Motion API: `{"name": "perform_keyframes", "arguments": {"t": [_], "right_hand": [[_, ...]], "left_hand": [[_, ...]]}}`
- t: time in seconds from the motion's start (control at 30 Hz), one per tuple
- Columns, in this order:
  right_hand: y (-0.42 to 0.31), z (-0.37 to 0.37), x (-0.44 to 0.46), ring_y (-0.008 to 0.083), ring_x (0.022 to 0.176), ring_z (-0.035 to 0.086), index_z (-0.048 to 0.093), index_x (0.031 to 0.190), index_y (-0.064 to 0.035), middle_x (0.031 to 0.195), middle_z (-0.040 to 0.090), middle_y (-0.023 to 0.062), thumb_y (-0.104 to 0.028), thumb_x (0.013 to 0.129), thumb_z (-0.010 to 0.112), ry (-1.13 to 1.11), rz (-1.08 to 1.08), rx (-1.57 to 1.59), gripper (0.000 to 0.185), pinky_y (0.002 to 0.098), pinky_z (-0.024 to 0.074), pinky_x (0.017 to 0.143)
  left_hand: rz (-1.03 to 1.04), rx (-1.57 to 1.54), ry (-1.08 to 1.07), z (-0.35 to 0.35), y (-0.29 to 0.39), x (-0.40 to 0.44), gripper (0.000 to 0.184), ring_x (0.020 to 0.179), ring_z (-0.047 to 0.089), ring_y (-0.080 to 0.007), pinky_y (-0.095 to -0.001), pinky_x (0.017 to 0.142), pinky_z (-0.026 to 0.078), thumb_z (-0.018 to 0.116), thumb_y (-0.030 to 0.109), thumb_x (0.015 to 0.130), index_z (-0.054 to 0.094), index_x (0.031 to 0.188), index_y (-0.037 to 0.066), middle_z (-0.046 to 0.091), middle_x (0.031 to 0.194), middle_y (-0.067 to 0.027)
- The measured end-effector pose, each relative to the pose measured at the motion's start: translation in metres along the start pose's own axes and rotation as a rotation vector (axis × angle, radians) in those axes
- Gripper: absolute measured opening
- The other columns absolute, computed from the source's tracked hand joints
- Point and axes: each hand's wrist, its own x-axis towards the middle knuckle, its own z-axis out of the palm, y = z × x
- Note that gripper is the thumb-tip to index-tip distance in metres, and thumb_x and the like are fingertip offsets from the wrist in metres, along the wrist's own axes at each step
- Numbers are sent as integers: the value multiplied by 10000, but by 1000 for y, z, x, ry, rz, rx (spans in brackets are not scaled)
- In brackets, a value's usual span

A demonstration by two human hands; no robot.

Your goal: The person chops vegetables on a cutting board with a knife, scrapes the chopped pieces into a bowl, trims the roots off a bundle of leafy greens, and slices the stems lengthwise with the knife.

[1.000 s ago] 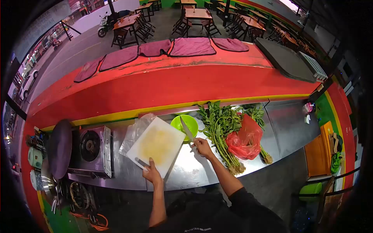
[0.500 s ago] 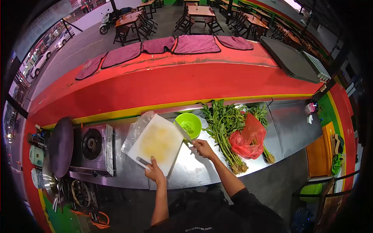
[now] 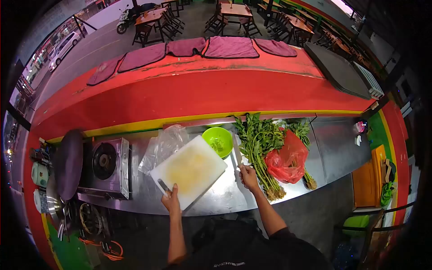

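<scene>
My left hand (image 3: 172,202) grips a white cutting board (image 3: 193,168) at its near-left corner, by the dark handle slot. Yellowish stains mark the board's middle, and its far-right edge reaches the near side of a lime-green bowl (image 3: 225,153). Small chopped green pieces (image 3: 217,145) lie inside the bowl. In my right hand (image 3: 248,177) is a knife (image 3: 236,149), its blade pointing away from me between the bowl and a bundle of leafy greens (image 3: 258,139). A red plastic bag (image 3: 288,157) partly wraps more stems at the right.
A crumpled clear plastic bag (image 3: 164,146) lies behind the board on the steel counter (image 3: 225,200). To the left stands a gas stove (image 3: 105,166) beside a large dark wok (image 3: 69,164). Beyond the counter runs a red wall (image 3: 216,92) topped with purple cloths (image 3: 231,47) and dark trays (image 3: 335,69).
The board has turned clockwise, its far edge swinging right against the bowl. My right hand has moved right, taking the knife from over the bowl to its right side.
</scene>
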Motion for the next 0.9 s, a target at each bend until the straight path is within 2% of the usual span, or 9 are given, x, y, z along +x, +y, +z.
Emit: {"name": "perform_keyframes", "arguments": {"t": [0.13, 0.3, 0.43, 0.63, 0.7, 0.73, 0.83, 0.87, 0.9], "right_hand": [[28, -24, -33, 76, 355, 366, 494, 727, -114, 497, 406, -42, -396, 961, 660, 116, 51, -88, 402, 260, 277, 340], [72, -46, -76, 62, 390, 396, 555, 725, -91, 524, 458, -44, -373, 967, 653, 173, -20, -175, 385, 264, 293, 362], [95, -52, -99, 56, 426, 415, 584, 691, -62, 540, 492, -38, -339, 973, 645, 232, 3, -189, 400, 270, 315, 400], [122, -53, -107, 50, 497, 413, 598, 710, -49, 560, 493, -54, -314, 978, 634, 264, -85, -226, 378, 278, 324, 451], [133, -56, -105, 48, 528, 393, 613, 737, -41, 580, 485, -60, -320, 972, 639, 275, -160, -350, 366, 286, 321, 469], [122, -54, -109, 59, 554, 388, 623, 763, -24, 587, 474, -54, -320, 961, 649, 282, -100, -347, 357, 300, 329, 488], [105, -53, -117, 71, 563, 405, 653, 824, 1, 593, 488, -40, -308, 952, 654, 315, -109, -390, 334, 307, 347, 503], [103, -51, -118, 78, 574, 418, 677, 876, 11, 608, 510, -28, -308, 949, 656, 333, -115, -372, 328, 308, 363, 520], [107, -53, -118, 78, 574, 418, 677, 876, 11, 608, 510, -28, -308, 949, 656, 335, -114, -370, 328, 308, 363, 520]], "left_hand": [[-105, 25, -184, -30, -11, -5, 519, 586, 422, -47, -247, 542, 355, 771, 71, 868, 317, 644, 186, 464, 661, 56], [-216, 229, -460, -55, -34, -7, 572, 559, 387, -36, -250, 499, 340, 813, 117, 837, 293, 606, 168, 439, 607, 58], [-170, 439, -636, -42, -51, -16, 577, 549, 350, -36, -257, 476, 313, 824, 159, 833, 298, 594, 153, 405, 587, 65], [-212, 427, -699, -3, -68, -29, 521, 546, 343, -44, -253, 473, 323, 841, 195, 817, 361, 622, 138, 408, 582, 57], [-54, 515, -599, 11, -65, -39, 462, 558, 386, -55, -252, 487, 345, 844, 189, 812, 411, 676, 100, 456, 612, 31], [63, 547, -608, 9, -82, -33, 354, 589, 485, -81, -259, 531, 423, 833, 180, 821, 513, 818, 29, 554, 691, -24], [16, 443, -506, 17, -99, -39, 367, 608, 574, -136, -283, 580, 493, 831, 184, 813, 556, 952, -15, 619, 755, -70], [20, 716, -577, 12, -93, -34, 488, 760, 641, -231, -354, 741, 543, 821, 209, 807, 563, 1137, -40, 657, 901, -133], [21, 717, -579, 10, -97, -31, 488, 760, 641, -231, -354, 741, 543, 821, 209, 807, 563, 1137, -40, 657, 901, -133]]}}
